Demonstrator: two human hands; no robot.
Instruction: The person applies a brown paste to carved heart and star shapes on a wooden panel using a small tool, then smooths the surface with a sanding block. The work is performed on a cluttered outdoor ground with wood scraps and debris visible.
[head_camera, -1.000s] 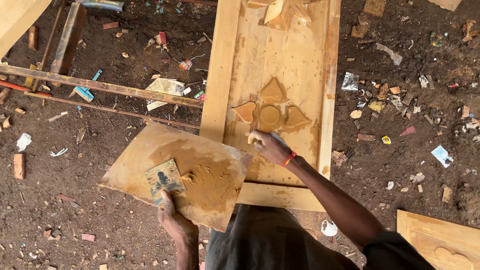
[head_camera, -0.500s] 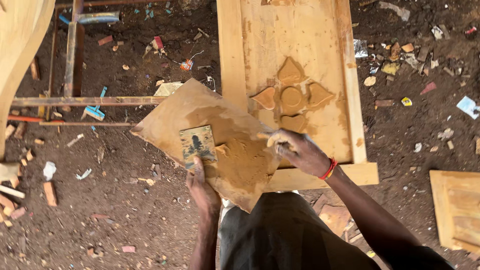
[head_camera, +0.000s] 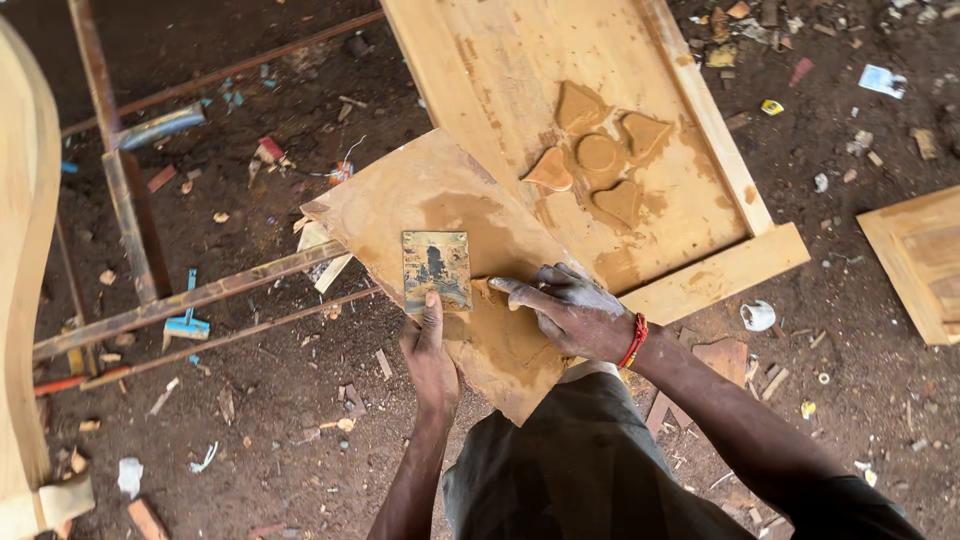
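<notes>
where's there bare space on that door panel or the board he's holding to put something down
The door panel is bare along its upper left, above the carved shapes. The handheld board is free at its top corner, above the small card. Its lower half is crowded by the left hand, right hand and brown paste.

Left hand (head_camera: 430, 350) reaches forward, thumb up, fingers curled under in a grip. Right hand (head_camera: 570, 310) lies palm down, fingers spread leftward, dusty, wrist bent.

Dirt floor (head_camera: 280, 400) w/ scattered wood scraps & litter. Rusty metal frame (head_camera: 130, 220) at left, pale curved wood piece (head_camera: 25, 300) at edge, maybe furniture. Daylight.
</notes>
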